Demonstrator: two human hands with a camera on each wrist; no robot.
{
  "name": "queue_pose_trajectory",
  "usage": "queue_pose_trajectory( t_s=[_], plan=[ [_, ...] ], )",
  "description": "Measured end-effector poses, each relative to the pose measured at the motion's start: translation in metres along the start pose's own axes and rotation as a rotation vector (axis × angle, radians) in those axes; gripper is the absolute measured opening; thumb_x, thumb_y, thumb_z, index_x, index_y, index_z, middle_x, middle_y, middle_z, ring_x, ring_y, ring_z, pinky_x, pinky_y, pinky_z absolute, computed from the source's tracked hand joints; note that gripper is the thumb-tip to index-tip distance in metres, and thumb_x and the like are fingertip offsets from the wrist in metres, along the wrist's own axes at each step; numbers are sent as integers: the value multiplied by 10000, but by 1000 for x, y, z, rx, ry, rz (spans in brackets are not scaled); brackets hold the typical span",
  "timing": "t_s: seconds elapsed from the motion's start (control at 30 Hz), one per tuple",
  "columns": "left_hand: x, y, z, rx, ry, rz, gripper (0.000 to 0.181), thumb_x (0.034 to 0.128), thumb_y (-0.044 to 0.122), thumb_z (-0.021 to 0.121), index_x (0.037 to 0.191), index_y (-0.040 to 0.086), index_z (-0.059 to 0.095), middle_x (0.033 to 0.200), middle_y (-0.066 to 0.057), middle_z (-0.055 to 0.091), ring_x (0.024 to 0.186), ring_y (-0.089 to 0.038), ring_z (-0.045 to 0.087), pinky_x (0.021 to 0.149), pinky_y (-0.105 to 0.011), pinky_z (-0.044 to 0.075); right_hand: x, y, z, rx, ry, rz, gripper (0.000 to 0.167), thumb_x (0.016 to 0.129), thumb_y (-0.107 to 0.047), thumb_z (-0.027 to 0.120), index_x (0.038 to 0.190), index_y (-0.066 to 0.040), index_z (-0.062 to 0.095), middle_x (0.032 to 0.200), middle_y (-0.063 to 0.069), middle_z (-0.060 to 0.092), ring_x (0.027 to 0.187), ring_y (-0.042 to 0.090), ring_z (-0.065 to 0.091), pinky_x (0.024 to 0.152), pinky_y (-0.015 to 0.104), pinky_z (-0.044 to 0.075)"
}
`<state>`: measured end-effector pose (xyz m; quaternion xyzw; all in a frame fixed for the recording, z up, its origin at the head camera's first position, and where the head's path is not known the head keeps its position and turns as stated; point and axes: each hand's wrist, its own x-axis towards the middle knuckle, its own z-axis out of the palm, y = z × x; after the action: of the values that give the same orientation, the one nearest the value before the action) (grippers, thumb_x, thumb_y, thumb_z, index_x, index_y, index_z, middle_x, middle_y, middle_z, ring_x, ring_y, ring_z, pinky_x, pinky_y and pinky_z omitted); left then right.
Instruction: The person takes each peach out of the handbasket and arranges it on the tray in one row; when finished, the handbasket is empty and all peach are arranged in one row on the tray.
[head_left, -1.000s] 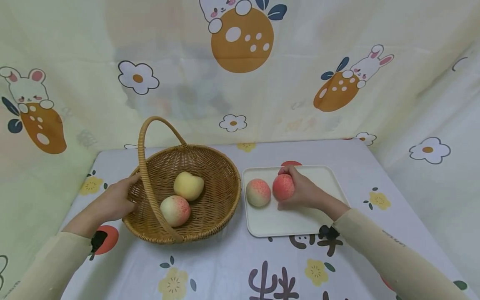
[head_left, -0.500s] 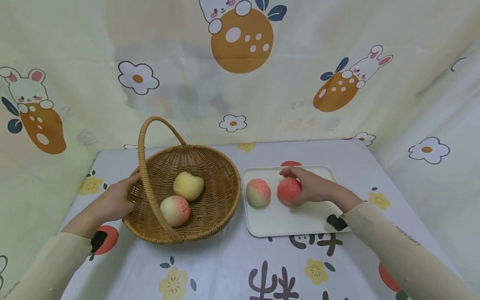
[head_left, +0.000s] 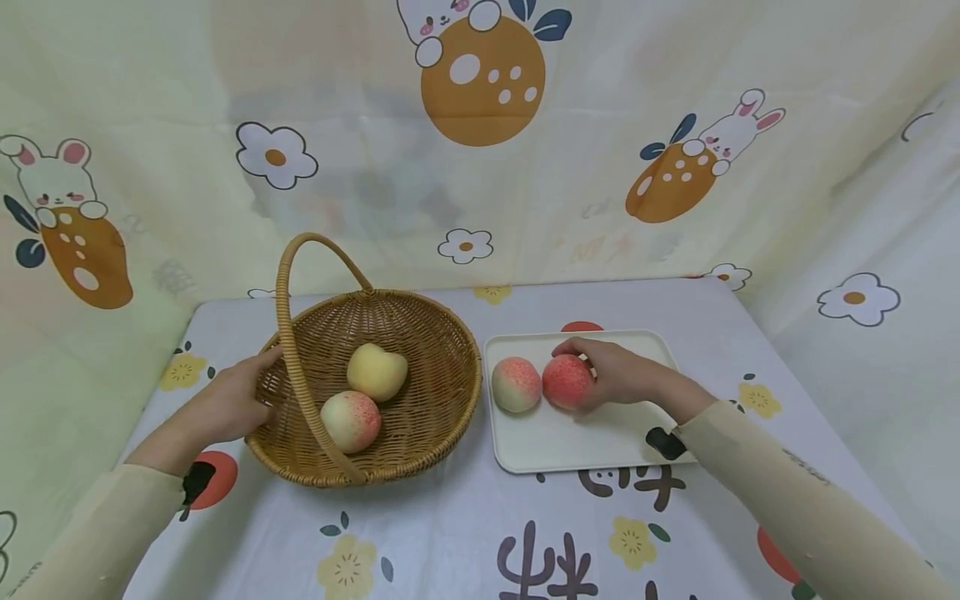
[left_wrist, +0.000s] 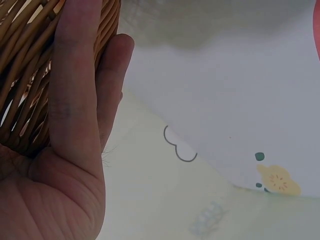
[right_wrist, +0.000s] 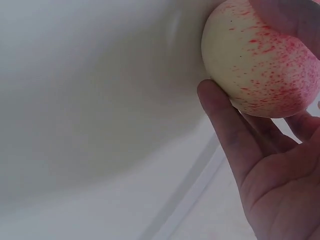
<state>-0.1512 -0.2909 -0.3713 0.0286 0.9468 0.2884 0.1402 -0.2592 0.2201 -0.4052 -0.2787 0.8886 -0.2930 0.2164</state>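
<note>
A wicker basket (head_left: 431, 400) with an arched handle stands at left, tilted so its inside shows. My left hand (head_left: 228, 402) grips its left rim; in the left wrist view, fingers (left_wrist: 75, 95) lie along the weave. Inside the basket are a yellow peach (head_left: 375, 372) and a pale peach with a red blush (head_left: 349, 422). On the white tray (head_left: 540, 450), my right hand (head_left: 626, 375) holds a red peach (head_left: 566, 383), its fingers and thumb around it. That peach's pale side shows in the right wrist view. Just left of it lies another pink-and-cream peach (head_left: 515, 385).
A patterned cloth (head_left: 435, 542) covers the table and a printed curtain (head_left: 360, 192) hangs behind and at both sides. The basket handle (head_left: 288, 308) arches up near my left hand. A narrow strip of cloth separates basket and tray.
The red peach shifted slightly right, then back left with my right hand, and now sits close beside the other tray peach. My left hand and the basket look unmoved.
</note>
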Motion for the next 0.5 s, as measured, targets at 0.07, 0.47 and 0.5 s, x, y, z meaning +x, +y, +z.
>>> queue_pose_trajectory(
  t_s=[0.07, 0.47, 0.5],
  plan=[
    [0, 0, 0, -5, 2, 5, 916, 783, -99, 670, 1567, -86, 197, 1441, -415, 381, 1233, -563, 475, 812, -532, 565, 2, -3, 0, -15, -17, 8, 793, 696, -151, 921, 1369, -39, 517, 1335, 139, 565, 1070, 262, 600, 881, 398, 523],
    [0, 1, 0, -17, 8, 10, 917, 767, -118, 644, 1570, -74, 205, 1426, -416, 393, 1193, -538, 505, 762, -484, 580, 33, -80, -37, 60, 45, -171, 931, 792, -310, 877, 1538, -86, 367, 1526, 103, 424, 1372, 310, 440, 1081, 497, 406],
    [-1, 1, 0, -20, 7, 8, 916, 768, -119, 642, 1571, -72, 204, 1425, -417, 392, 1188, -537, 509, 751, -475, 583, 36, -90, -40, 59, 45, -188, 938, 792, -321, 876, 1543, -97, 361, 1531, 86, 419, 1375, 290, 437, 1083, 481, 405]
  ],
)
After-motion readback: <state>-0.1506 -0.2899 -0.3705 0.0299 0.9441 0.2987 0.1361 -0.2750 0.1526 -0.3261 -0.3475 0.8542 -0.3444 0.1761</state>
